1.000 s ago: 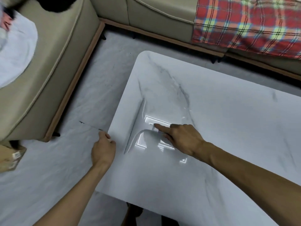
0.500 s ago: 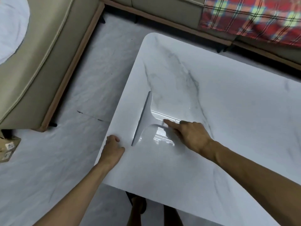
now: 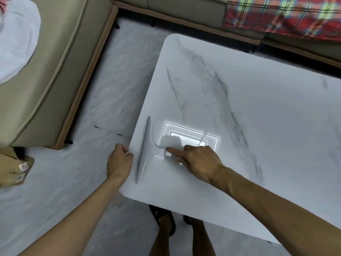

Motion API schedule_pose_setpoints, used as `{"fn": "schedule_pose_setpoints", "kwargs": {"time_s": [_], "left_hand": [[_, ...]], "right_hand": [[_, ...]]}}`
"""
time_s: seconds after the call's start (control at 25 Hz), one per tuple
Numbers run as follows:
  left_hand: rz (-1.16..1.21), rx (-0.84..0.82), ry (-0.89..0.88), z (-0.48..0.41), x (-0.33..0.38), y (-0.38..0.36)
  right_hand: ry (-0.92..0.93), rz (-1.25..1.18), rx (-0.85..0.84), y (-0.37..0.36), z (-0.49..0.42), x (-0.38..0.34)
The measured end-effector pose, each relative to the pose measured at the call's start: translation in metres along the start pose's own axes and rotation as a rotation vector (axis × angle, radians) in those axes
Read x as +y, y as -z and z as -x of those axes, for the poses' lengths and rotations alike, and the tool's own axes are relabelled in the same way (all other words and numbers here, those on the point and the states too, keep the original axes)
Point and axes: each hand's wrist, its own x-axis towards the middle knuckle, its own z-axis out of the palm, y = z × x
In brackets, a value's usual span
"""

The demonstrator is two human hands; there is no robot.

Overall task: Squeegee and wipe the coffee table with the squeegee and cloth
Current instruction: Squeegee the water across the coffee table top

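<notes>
Head view: the squeegee (image 3: 147,150) is laid on the coffee table (image 3: 258,145) beside its left edge, blade parallel to that edge. The handle is gripped by the right hand (image 3: 195,159), index finger extended along it. A light, stiff plastic body with a flexible blade is judged likely, best held at the handle. The left hand (image 3: 119,161) is curled at the table edge; whether it grips cannot be told.

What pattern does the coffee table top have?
The coffee table top is white with grey marble veining; head view.
</notes>
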Motion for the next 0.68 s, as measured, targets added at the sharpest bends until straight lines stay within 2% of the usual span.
{"fn": "schedule_pose_setpoints", "kwargs": {"time_s": [0.08, 0.16, 0.28, 0.4, 0.48, 0.56, 0.68], "left_hand": [[0.001, -0.040, 0.029, -0.001, -0.012, 0.011], [-0.022, -0.133, 0.095, -0.001, -0.022, 0.014], [-0.070, -0.276, 0.156, 0.005, -0.032, 0.001], [-0.064, -0.319, 0.158, 0.007, -0.033, -0.009], [-0.026, -0.313, 0.171, 0.007, -0.033, -0.007], [0.020, -0.252, 0.166, 0.007, -0.035, 0.000], [0.102, -0.079, 0.150, 0.009, -0.044, 0.013]], "right_hand": [[0.106, 0.046, -0.077, -0.017, -0.029, -0.040], [0.137, 0.106, -0.076, -0.028, -0.036, -0.048], [0.065, 0.134, -0.031, -0.030, -0.003, -0.006], [-0.096, 0.121, 0.017, -0.018, 0.059, 0.051], [-0.204, 0.192, 0.057, -0.009, 0.098, 0.073], [-0.236, 0.212, 0.080, -0.005, 0.115, 0.072], [-0.086, 0.138, 0.077, -0.011, 0.087, 0.029]]}}
